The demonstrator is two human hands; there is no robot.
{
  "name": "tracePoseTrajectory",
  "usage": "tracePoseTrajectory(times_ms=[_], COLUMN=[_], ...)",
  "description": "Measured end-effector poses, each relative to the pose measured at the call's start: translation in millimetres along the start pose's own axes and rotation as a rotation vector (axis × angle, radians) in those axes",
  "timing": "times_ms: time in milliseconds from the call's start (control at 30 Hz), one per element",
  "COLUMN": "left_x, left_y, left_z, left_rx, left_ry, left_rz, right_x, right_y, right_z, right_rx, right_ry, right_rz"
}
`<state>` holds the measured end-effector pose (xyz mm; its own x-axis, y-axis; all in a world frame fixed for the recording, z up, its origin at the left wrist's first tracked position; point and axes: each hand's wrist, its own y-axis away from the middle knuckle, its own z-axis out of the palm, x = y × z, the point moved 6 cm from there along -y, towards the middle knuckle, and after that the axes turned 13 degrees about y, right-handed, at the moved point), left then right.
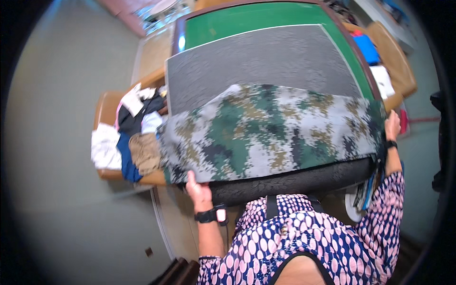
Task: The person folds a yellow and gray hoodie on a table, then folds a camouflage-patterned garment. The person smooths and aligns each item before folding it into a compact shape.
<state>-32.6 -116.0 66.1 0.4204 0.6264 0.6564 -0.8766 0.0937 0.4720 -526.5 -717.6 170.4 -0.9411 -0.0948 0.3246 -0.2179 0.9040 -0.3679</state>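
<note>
A camouflage-patterned cloth (270, 131) lies across the near part of the table, over a grey textured mat (263, 64). My left hand (198, 190) grips the near left edge of the cloth, thumb on top and fingers hidden beneath. At the right end, my right hand (392, 124) has its fingers curled at the cloth's edge; its fingertips are partly hidden. Below the cloth's near edge, a dark grey textured cover (285, 183) hangs at the table's front, close to my body.
Green tabletop (221, 32) shows beyond the mat, inside a brown rim. On the left, a tan chair (105, 107) bears heaped clothes, with a brown garment (145, 153) nearest the table. Another tan chair (397, 57) at right holds blue cloth (367, 49) and white cloth (381, 81).
</note>
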Motion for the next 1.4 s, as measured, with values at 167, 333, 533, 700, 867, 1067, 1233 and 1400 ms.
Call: tracePoseTrajectory(times_ms=[167, 333, 533, 700, 867, 1067, 1233, 1400], left_x=[9.2, 30.1, 58.1, 69.6, 89.4, 124.8, 105.4, 96.5], left_y=[4.4, -14.2, -53.4, -69.8, -81.6, -45.4, -92.7, -104.1], left_z=[-2.0, -7.5, -18.5, -15.2, -31.9, 42.6, -15.8, -31.9], left_rx=[0.045, 0.054, -0.005, 0.064, 0.135, 0.135, 0.213, 0.196], left_ry=[-0.035, 0.070, 0.184, -0.060, -0.530, -0.589, -1.033, -0.831], left_rz=[0.091, 0.175, 0.142, 0.137, 0.192, 0.692, 0.468, 0.080], right_x=[-158.7, -228.2, -235.1, -232.5, -235.5, -229.1, -230.3, -228.8], right_y=[108.2, 216.8, 221.7, 223.7, 225.7, 226.1, 226.5, 225.5], right_z=[-107.1, -143.5, -134.9, -135.6, -135.1, -130.4, -125.1, -130.8], right_rx=[0.141, -0.129, -0.149, -0.089, -0.071, -0.070, -0.021, -0.078], right_ry=[-0.567, -0.617, -0.552, -0.545, -0.540, -0.514, -0.531, -0.506], right_rz=[-0.761, -1.105, -1.118, -1.106, -1.120, -1.088, -1.122, -1.098])
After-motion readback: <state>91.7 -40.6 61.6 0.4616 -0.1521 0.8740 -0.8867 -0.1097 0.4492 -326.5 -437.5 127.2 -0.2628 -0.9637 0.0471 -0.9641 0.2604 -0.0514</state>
